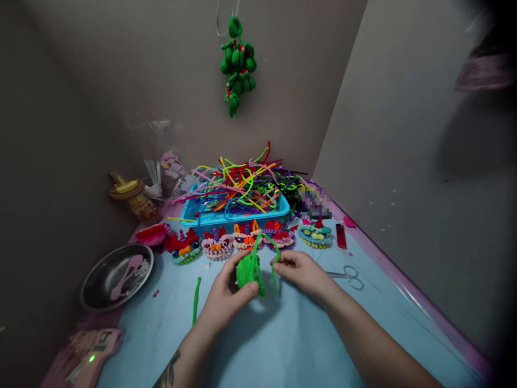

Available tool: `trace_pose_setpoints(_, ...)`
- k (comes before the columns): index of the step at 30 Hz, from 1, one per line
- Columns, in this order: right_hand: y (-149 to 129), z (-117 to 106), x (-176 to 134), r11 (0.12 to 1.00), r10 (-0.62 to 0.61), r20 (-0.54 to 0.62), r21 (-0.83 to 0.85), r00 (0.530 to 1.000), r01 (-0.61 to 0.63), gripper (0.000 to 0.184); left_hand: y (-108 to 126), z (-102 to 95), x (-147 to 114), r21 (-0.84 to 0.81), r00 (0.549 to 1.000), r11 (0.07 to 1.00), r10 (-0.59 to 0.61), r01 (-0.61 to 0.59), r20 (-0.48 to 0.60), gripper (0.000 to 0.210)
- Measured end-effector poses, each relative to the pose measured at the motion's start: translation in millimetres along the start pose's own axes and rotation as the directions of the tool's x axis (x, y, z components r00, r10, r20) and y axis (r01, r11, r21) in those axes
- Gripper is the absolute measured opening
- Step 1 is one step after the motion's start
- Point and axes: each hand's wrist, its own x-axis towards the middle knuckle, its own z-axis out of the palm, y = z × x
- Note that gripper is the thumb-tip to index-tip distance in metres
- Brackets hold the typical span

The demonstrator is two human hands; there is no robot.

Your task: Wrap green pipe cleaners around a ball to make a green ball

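The left hand (228, 299) holds the fuzzy green bundle (245, 271) over the blue sheet (157, 334), and the right hand (302, 274) pinches a bendy green strand (277, 249) beside it, so it seems best to keep the bundle still and guide the strand slowly, without kinks.

Left hand (226, 295) in a cupped grip, right hand (302, 274) in a fingertip pinch.
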Motion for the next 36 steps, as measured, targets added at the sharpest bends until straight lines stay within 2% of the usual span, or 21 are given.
trace_pose_setpoints(2,-1.4,0.9,-1.6,0.998,0.028,0.044,0.053,0.999,-0.03,0.02,-1.5,-2.1,1.9,-0.009,1.0,1.0,-0.004,0.004,0.005,0.055)
trace_pose_setpoints(3,-2.6,0.9,-2.3,0.997,0.034,0.029,0.069,0.999,-0.036,0.022,-2.5,-3.0,2.4,-0.003,1.0,1.0,-0.012,0.012,0.005,0.055)
trace_pose_setpoints(7,-9.8,-0.3,-4.2,0.98,-0.025,-0.176,0.188,0.984,0.058,0.025,-6.9,-2.7,2.0,0.052,0.994,0.993,-0.109,0.109,-0.014,0.055)
trace_pose_setpoints(9,-12.9,-0.3,-4.5,0.961,-0.033,-0.218,0.262,0.975,0.091,0.026,-7.3,-0.1,1.3,0.078,0.986,0.983,-0.164,0.166,-0.032,0.056)
trace_pose_setpoints(11,-14.2,0.3,-4.6,0.937,0.026,-0.191,0.348,0.981,0.043,0.029,-6.7,2.6,1.1,0.101,0.982,0.977,-0.181,0.186,-0.056,0.056)
trace_pose_setpoints(16,-10.4,-0.9,-4.5,0.828,0.206,-0.019,0.537,0.978,-0.164,0.035,-9.2,2.8,2.6,0.14,0.987,0.978,-0.141,0.151,-0.08,0.056)
trace_pose_setpoints(19,-8.0,-3.6,-4.6,0.826,0.212,0.033,0.529,0.977,-0.197,0.035,-12.2,0.4,3.9,0.137,0.986,0.981,-0.123,0.138,-0.11,0.057)
trace_pose_setpoints(21,-7.9,-4.6,-4.7,0.847,0.214,0.014,0.496,0.977,-0.192,0.037,-12.2,-0.6,5.1,0.15,0.984,0.98,-0.107,0.128,-0.14,0.057)
trace_pose_setpoints(23,-8.7,-4.6,-5.1,0.869,0.226,0.003,0.451,0.974,-0.203,0.038,-11.4,-2.2,6.9,0.233,0.981,0.966,-0.069,0.112,-0.183,0.058)
trace_pose_setpoints(26,-10.6,-3.7,-6.7,0.908,0.231,0.074,0.341,0.97,-0.242,0.035,-11.3,-6.9,10.1,0.382,0.966,0.921,0.027,0.076,-0.257,0.06)
trace_pose_setpoints(29,-12.2,-2.9,-8.6,0.941,0.195,0.161,0.246,0.967,-0.231,0.026,-12.4,-11.0,11.9,0.43,0.958,0.901,0.071,0.058,-0.278,0.06)
trace_pose_setpoints(32,-12.5,-2.3,-8.9,0.961,0.137,0.155,0.217,0.978,-0.169,0.022,-12.3,-10.7,11.2,0.458,0.971,0.887,0.052,0.063,-0.234,0.061)
trace_pose_setpoints(36,-10.9,-0.5,-6.5,0.961,0.051,-0.004,0.271,0.999,-0.048,0.025,-15.0,-7.2,7.0,0.503,0.998,0.864,0.015,0.02,-0.066,0.059)
